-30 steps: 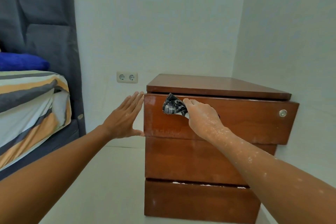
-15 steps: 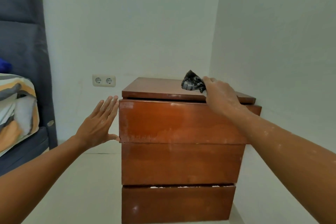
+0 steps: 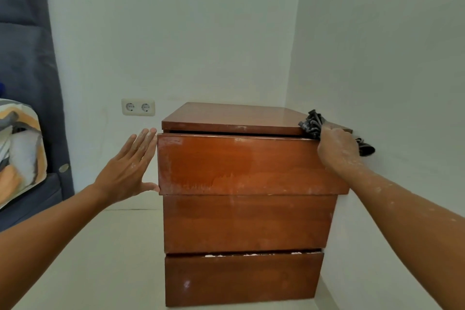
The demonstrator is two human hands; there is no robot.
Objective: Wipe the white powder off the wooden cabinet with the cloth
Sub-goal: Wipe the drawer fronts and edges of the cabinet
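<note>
Powder: white film (image 3: 226, 181) low on the wooden cabinet (image 3: 249, 221) top drawer front; crumbs in the bottom gap.
Cloth: dark cloth (image 3: 312, 123) now at the top's right front corner, up from the drawer front a second ago.
Right hand (image 3: 337, 148): grip clenched on cloth (powder-speckled).
Left hand (image 3: 128, 171): flat, released, bracing the left side.
Meaning: the top gets wiped; fronts remain.

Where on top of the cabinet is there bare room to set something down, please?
Most of the cabinet top is bare, from its left edge near the wall socket across to the middle. Only the right front corner is taken, where the right hand presses the cloth. The left hand rests flat against the cabinet's left side.
</note>
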